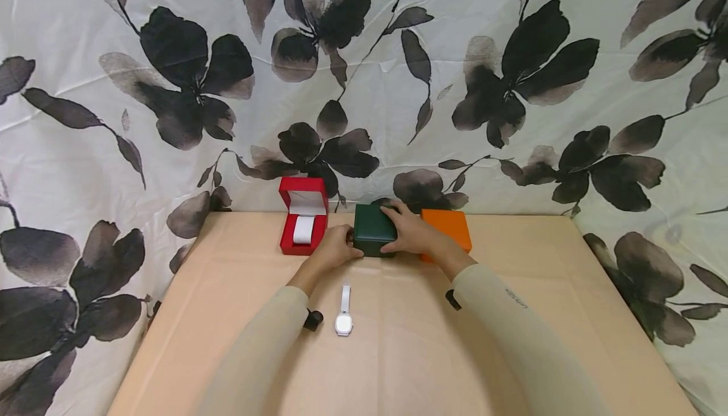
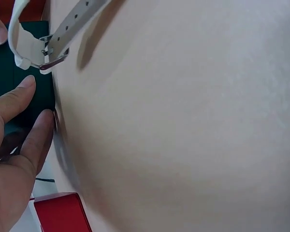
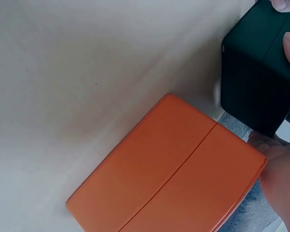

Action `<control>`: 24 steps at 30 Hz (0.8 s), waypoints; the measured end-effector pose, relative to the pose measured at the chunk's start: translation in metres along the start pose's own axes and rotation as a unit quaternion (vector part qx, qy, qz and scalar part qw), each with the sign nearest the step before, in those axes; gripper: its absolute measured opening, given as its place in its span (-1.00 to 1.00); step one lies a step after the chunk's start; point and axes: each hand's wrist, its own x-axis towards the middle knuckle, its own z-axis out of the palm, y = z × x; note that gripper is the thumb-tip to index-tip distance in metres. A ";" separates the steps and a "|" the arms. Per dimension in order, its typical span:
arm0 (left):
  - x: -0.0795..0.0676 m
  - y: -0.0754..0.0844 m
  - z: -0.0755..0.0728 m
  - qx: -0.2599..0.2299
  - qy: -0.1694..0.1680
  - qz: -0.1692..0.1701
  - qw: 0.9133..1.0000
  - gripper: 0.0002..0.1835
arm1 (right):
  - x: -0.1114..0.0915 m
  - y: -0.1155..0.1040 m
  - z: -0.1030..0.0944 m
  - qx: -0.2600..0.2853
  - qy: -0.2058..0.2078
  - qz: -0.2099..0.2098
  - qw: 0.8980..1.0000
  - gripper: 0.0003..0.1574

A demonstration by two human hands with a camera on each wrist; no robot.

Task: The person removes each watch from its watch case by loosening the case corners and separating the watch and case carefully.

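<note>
A closed dark green box (image 1: pixel 372 229) stands at the back of the table, between both hands. My left hand (image 1: pixel 332 249) grips its left side, the thumb on the face turned towards me. My right hand (image 1: pixel 414 232) spans the right side, thumb at the near corner and fingers at the far edge. In the right wrist view, the green box (image 3: pixel 251 92) shows a thin lid seam, with the right fingers partly behind it. A white-strapped watch (image 1: pixel 344 321) lies nearer to me; its buckle and holed strap (image 2: pixel 70 31) show large in the left wrist view.
Left of the green box is an open red box (image 1: pixel 289 242) holding a white cushion (image 1: pixel 304 230). A closed orange box (image 1: pixel 452 229) sits close on the right. Behind the table's back edge hangs a flower-patterned cloth (image 1: pixel 409 119).
</note>
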 end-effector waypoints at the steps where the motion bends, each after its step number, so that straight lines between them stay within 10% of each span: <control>1: 0.000 -0.001 0.001 0.000 0.001 0.001 1.000 -0.48 | 0.000 0.000 0.000 -0.001 0.000 0.001 1.000 0.36; 24: 0.000 -0.001 0.003 0.004 0.008 0.001 1.000 -0.50 | 0.006 0.003 -0.008 -0.035 -0.005 -0.009 0.999 0.35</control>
